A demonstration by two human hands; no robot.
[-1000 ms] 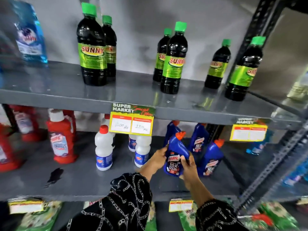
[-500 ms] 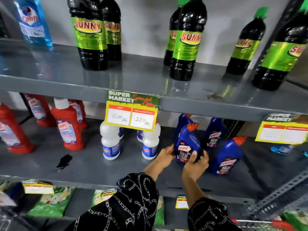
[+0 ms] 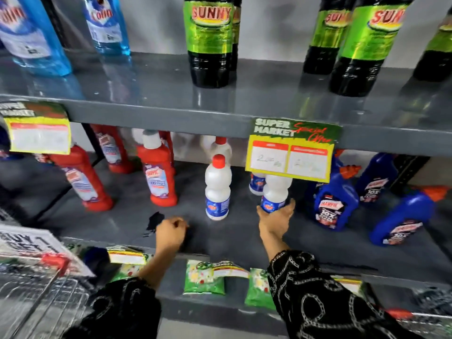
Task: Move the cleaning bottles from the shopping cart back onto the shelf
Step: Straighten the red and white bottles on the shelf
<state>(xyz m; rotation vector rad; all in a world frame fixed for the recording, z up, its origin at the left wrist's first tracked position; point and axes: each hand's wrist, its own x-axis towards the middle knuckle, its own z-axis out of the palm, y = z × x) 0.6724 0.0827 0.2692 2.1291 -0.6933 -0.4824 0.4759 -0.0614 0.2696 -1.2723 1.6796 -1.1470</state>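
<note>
On the grey middle shelf my right hand grips the base of a white bottle with a blue label, which stands partly behind a yellow price tag. My left hand rests on the shelf near its front edge, fingers curled, holding nothing. Another white bottle with a red cap stands between my hands. The blue angled-neck bottle stands to the right of my right hand. The wire shopping cart is at the lower left.
Red bottles stand left on the middle shelf, more blue bottles on the right. Dark bottles with green labels and clear blue bottles fill the shelf above. Green packets lie on the shelf below.
Both hands let go of the blue bottle, which now stands on the shelf. My right hand moved left onto a white bottle and my left hand dropped to the shelf's front. The view shifted left.
</note>
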